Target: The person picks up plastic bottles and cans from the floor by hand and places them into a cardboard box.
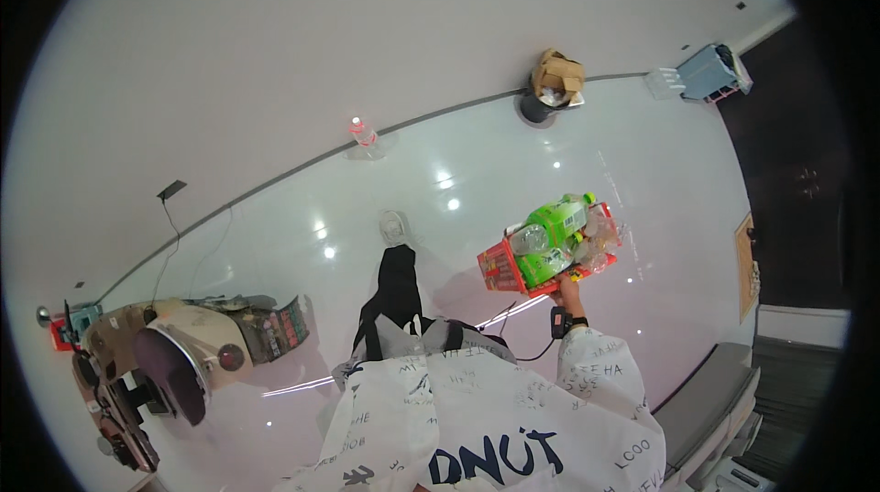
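My right hand (568,292), with a dark device strapped at the wrist, grips the near edge of a red box (500,270). The box is filled with plastic bottles. Green-labelled bottles (559,220) lie across its top, one with a bright green cap. A clear bottle (529,240) rests at the box's left end, and more clear plastic is heaped at the right. My right fingers are partly hidden by the box. My left hand does not show; the left sleeve lies at the lower edge.
A clear bottle (364,133) with a red label stands by the wall. Farther right is a black bin (541,110) topped by a cardboard box (556,73). A scooter (174,355) stands at left, a grey bench (706,391) at right, and a blue-grey bin (710,75) in the far corner.
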Motion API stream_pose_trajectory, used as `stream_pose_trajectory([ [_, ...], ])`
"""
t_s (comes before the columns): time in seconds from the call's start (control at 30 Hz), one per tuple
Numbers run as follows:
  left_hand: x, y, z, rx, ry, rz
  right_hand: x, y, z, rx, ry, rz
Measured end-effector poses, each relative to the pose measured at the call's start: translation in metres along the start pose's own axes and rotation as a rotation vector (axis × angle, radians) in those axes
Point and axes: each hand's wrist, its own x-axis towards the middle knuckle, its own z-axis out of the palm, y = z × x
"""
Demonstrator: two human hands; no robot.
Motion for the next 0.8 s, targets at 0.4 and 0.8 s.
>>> stream_pose_trajectory([
  [0.4,-0.145,0.235,-0.126,-0.325,0.368,0.221,-0.033,-0.036,0.095,-0.039,-0.170,0.054],
  [0.8,-0.343,0.122,-0.005,-1.240,0.152,-0.666,-0.036,-0.023,0.189,0.052,-0.313,0.125],
])
